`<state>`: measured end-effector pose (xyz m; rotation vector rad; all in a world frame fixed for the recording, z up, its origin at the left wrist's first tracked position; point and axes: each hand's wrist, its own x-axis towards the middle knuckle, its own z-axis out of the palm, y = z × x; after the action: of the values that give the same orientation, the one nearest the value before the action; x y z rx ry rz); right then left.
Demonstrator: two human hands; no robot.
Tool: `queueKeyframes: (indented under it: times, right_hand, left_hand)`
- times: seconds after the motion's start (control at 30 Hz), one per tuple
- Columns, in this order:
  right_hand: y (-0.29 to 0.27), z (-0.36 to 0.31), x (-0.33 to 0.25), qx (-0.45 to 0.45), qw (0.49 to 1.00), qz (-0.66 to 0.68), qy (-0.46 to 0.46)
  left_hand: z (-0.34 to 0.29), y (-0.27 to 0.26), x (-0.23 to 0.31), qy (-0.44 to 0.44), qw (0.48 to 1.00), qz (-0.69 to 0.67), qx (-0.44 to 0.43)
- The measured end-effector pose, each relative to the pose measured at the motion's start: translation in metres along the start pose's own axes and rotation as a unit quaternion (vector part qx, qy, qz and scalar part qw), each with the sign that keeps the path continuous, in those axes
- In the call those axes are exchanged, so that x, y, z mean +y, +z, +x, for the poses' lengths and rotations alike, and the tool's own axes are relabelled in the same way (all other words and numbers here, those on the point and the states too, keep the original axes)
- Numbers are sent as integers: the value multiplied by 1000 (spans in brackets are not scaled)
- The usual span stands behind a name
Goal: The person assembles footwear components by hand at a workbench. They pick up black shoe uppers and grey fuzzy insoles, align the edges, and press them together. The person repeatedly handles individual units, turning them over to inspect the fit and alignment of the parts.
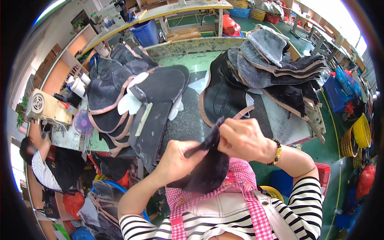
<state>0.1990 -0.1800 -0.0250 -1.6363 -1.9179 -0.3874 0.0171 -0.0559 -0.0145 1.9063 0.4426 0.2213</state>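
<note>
A dark, fuzzy-lined piece of material (212,166) is held up in front of my apron, above the near edge of the worktable (184,124). My left hand (178,162) pinches its left edge between thumb and fingers. The fingers of my right hand (245,139) are closed on its upper edge, so that the material folds between the two hands. Just beyond them lies a smooth black curved piece (224,94) with a pinkish-beige border. To its right is a pile of similar pieces with grey fleece lining (267,45). A flat dark grey piece (160,86) lies left of centre.
More bordered black pieces (106,96) are heaped on the left. Beyond them are a sewing machine (50,107), a small purple fan (83,122) and a co-worker in a striped sleeve (45,172). A blue bin (146,33) stands behind the table; yellow baskets (361,132) are at right.
</note>
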Motion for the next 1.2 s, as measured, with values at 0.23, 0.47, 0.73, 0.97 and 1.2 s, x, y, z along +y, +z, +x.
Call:
queueKeyframes:
  times: [0.23, 0.47, 0.73, 0.97, 1.2]
  right_hand:
    - [-77, -29, 70, 18, 937, 123, 327]
    - [-51, -1, 9, -346, 901, 256, 53]
    - [-19, 17, -18, -123, 985, 98, -65]
    - [-30, 12, 62, 38, 987, -112, 113]
    - [-41, 3, -3, -166, 957, 232, 53]
  left_hand:
    - [-15, -33, -7, -39, 998, -55, 2]
    - [-16, -27, -6, -53, 993, -97, -29]
    - [-15, -18, 11, -86, 992, -72, -50]
    - [-26, -19, -8, -48, 996, -79, -6]
    - [-14, -19, -4, -72, 993, -89, -22]
